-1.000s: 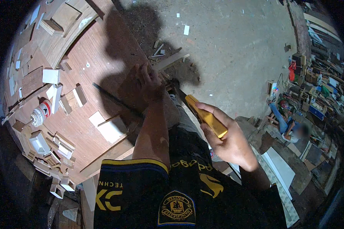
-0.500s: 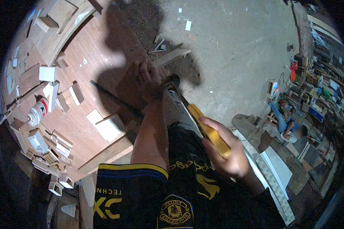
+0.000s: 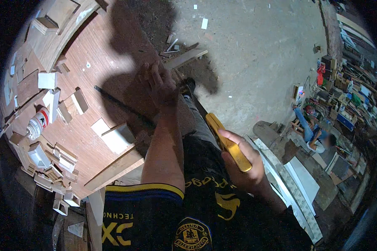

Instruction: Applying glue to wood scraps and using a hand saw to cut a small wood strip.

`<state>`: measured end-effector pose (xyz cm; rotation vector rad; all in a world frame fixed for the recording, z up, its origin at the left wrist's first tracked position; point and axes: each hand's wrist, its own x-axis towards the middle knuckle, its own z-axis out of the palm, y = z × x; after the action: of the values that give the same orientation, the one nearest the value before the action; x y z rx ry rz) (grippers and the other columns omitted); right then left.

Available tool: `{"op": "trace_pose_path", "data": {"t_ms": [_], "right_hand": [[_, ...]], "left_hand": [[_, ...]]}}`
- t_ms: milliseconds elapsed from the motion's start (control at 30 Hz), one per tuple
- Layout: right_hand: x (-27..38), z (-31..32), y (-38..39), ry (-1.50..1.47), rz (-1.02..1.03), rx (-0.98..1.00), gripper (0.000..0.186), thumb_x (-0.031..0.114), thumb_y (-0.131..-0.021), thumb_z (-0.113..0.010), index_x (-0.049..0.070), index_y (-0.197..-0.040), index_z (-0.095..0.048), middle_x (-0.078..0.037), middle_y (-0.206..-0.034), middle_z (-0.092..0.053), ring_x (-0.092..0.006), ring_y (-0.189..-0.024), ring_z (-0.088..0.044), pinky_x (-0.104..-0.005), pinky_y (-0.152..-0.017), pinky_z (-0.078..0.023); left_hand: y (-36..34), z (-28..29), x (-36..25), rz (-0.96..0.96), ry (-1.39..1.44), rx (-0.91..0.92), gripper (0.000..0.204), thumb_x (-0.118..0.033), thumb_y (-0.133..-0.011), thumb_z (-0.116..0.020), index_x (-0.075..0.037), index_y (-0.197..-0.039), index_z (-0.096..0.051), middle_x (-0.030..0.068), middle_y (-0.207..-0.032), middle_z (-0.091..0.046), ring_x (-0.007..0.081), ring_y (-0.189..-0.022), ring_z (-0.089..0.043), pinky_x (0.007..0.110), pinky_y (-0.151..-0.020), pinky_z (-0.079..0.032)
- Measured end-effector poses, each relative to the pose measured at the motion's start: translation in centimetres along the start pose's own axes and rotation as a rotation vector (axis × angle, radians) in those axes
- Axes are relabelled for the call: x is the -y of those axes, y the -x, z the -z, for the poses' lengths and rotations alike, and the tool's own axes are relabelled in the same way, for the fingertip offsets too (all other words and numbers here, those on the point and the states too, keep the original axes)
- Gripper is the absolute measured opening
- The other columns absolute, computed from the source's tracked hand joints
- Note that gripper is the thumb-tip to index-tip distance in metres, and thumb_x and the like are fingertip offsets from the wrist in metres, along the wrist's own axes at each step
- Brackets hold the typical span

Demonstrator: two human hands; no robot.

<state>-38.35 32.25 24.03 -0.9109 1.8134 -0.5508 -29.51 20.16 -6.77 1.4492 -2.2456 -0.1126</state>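
Note:
My right hand point(image 3: 251, 165) is wrapped round the yellow handle of a handsaw point(image 3: 228, 142). Its thin dark blade runs from the handle up and left toward the bench edge; most of it shows only edge-on. Over the reddish-brown wooden bench top point(image 3: 113, 75), my left hand point(image 3: 159, 85) rests in shadow, fingers spread and slightly bent, close to the blade's far part. Just beyond it a pale wooden strip point(image 3: 186, 58) sticks out past the bench edge. Shadow hides whether my left fingers touch that strip.
Small wooden boxes point(image 3: 65, 159), a white tub point(image 3: 38, 123) and offcuts point(image 3: 117, 136) lie on the bench's left side. A long dark bar point(image 3: 123, 106) crosses it. Scraps dot the concrete floor point(image 3: 255, 62). Pale panels point(image 3: 299, 180) lean at right; another person point(image 3: 316, 140) sits beyond.
The saw and my right hand have shifted only slightly, and the right hand looks less blurred. My left hand stays at about the same place. The whole view has moved a little.

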Motion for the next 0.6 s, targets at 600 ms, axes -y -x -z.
{"op": "trace_pose_path", "data": {"t_ms": [600], "right_hand": [[-4.6, -0.6, 0.5, -0.092, -0.127, -0.031, 0.054, -0.005, -0.089, -0.060, -0.004, -0.140, -0.046, -0.023, -0.131, -0.060, -0.0237, -0.117, -0.062, -0.0302, -0.096, -0.048]], "left_hand": [[-1.6, 1.9, -1.3, 0.092, 0.205, 0.018, 0.020, -0.021, -0.091, -0.060, -0.001, -0.097, -0.062, 0.0207, -0.130, -0.046, 0.0464, -0.131, -0.040, 0.059, -0.107, -0.038]]}}
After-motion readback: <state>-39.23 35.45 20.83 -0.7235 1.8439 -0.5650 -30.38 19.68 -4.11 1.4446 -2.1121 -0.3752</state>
